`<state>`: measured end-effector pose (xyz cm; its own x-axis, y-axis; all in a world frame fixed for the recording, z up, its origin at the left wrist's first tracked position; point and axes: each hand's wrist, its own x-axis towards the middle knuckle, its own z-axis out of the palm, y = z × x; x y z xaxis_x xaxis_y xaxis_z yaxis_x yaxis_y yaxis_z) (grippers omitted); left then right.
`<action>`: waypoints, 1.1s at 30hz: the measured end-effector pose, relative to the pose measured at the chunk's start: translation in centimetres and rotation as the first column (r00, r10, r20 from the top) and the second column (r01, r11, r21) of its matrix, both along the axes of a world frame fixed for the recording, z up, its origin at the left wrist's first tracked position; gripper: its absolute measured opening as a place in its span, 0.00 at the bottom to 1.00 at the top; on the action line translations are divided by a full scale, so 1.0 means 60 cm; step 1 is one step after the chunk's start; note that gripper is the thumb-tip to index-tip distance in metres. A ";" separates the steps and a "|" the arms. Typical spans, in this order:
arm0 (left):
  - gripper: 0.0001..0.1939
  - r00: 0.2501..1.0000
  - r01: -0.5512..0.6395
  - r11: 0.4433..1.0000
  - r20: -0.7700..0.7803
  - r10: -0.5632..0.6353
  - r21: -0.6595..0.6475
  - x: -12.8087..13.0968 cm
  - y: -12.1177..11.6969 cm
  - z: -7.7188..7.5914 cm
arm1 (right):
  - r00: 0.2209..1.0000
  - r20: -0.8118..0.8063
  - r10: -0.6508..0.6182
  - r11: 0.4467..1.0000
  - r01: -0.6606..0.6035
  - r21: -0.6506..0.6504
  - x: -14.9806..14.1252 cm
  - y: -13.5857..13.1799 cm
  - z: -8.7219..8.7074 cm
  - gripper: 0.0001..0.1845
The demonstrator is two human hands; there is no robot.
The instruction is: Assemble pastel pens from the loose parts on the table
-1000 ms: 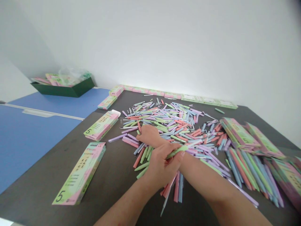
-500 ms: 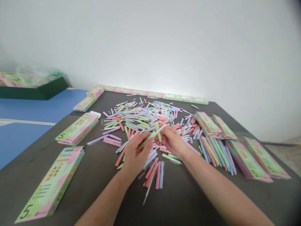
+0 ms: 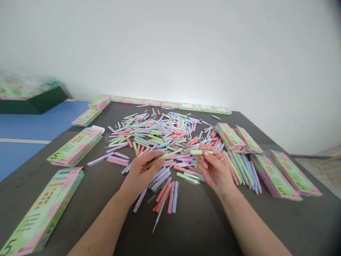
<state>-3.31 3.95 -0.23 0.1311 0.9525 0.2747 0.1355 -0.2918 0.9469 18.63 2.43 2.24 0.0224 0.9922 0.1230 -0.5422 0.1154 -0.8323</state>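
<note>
A big heap of pastel pens and caps (image 3: 165, 133) in green, pink, blue and purple covers the middle of a dark table (image 3: 202, 227). My left hand (image 3: 140, 174) is closed around a green pen barrel (image 3: 157, 160) that points up to the right. My right hand (image 3: 215, 167) pinches a short green cap (image 3: 198, 152) between its fingertips. The two hands are a little apart, above the near edge of the heap. A few pink and blue pens (image 3: 167, 193) lie on the table between my wrists.
Flat green-and-pink boxes lie at the left (image 3: 39, 213) (image 3: 74, 147), at the right (image 3: 282, 172) (image 3: 230, 135), and in a row along the far edge (image 3: 170, 105). A blue surface (image 3: 32, 129) adjoins on the left, bearing a dark green tray (image 3: 34, 103) of boxes.
My hands have drawn apart: the right one now holds the green cap away from the green pen in my left hand. The view has swung to the right.
</note>
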 end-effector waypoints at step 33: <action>0.10 0.966 0.164 0.973 -0.224 -0.126 0.160 0.014 -0.009 0.019 | 0.883 0.470 -0.005 0.990 -0.063 0.129 0.015 -0.008 -0.014 0.08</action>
